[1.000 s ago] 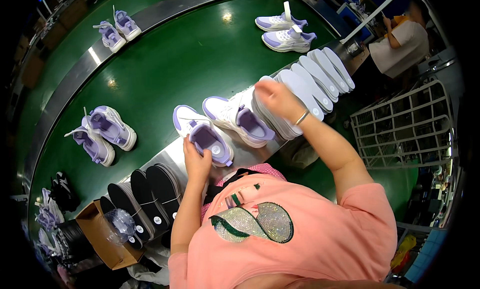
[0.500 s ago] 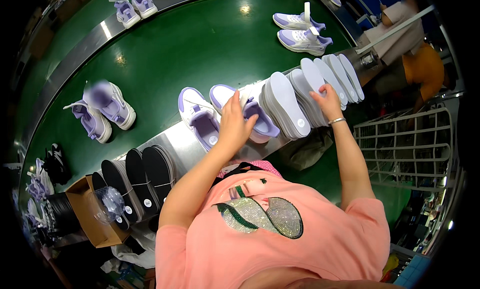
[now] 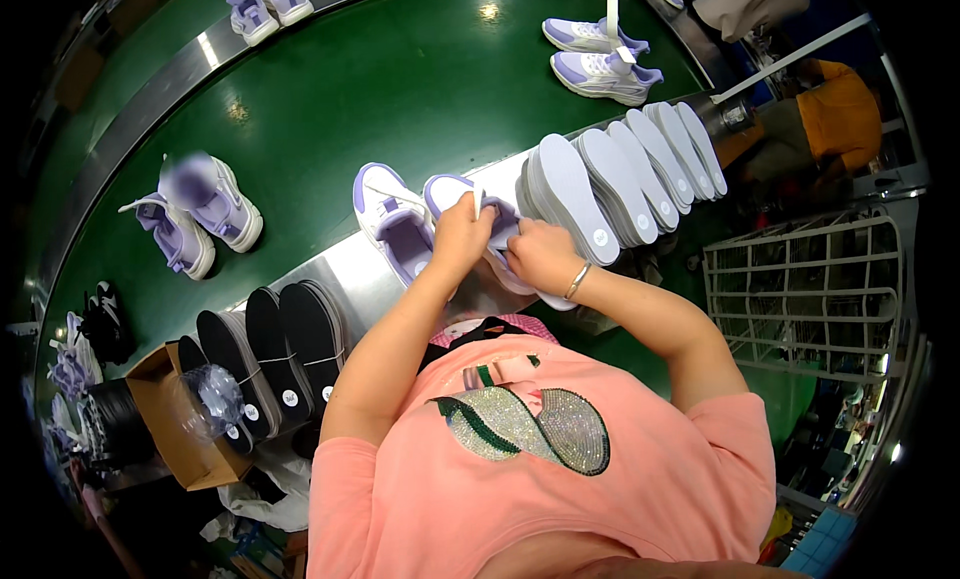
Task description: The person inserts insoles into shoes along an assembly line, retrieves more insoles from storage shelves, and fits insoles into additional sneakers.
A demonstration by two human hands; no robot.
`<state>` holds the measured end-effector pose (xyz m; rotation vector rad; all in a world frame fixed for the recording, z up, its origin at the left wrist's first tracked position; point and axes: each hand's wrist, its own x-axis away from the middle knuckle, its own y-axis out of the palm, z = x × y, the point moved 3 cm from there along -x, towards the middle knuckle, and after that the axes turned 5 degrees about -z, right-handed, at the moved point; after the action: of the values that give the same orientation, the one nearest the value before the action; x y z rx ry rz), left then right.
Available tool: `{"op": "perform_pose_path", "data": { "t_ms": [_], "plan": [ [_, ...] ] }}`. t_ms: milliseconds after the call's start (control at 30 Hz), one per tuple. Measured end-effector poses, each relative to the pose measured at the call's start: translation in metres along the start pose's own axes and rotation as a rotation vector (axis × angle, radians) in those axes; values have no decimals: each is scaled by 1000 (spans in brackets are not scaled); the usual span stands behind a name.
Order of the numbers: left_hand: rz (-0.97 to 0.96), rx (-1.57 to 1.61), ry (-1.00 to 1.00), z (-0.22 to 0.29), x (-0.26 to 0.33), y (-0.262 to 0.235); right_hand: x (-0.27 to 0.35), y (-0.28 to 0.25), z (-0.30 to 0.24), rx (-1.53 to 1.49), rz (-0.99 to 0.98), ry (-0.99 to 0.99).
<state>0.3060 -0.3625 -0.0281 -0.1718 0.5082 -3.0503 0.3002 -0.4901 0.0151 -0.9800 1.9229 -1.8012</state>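
Note:
A white and lilac sneaker (image 3: 445,187) stands on the metal edge in front of me, with its mate (image 3: 388,204) just to the left. My left hand (image 3: 463,231) is closed on the sneaker's tongue, its white tab showing by the fingers. At the shoe's opening, my right hand (image 3: 541,255) grips a pale grey insole (image 3: 557,302), whose heel end pokes out below the wrist; the front end is hidden by the shoe and hand. Right of that hand, stacks of grey insoles (image 3: 570,194) lie side by side along the edge.
Bundled black insoles (image 3: 275,349) and a cardboard box (image 3: 165,404) with clear plastic lie at left. More sneakers sit on the green surface (image 3: 380,89): a left pair (image 3: 215,204) and a far-right pair (image 3: 605,64). A white wire rack (image 3: 800,289) stands right, near a person in orange (image 3: 840,114).
My right hand has brought an insole from the stacks leftward to the sneaker's opening. My left hand has closed on the tongue. The person in light clothing at upper right has shifted.

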Motion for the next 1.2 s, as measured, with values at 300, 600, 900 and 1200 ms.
{"op": "perform_pose_path", "data": {
  "t_ms": [300,600,900,1200],
  "plan": [
    [54,-117,-65,2,2,0,41,-45,16,6,-329,92],
    [60,-130,-26,4,1,4,-5,4,3,85,-148,-93],
    [85,-104,-2,5,-1,5,-37,27,12,98,-384,-25],
    [89,-111,25,4,-6,10,-45,36,14,178,-661,12]
  ]
}}
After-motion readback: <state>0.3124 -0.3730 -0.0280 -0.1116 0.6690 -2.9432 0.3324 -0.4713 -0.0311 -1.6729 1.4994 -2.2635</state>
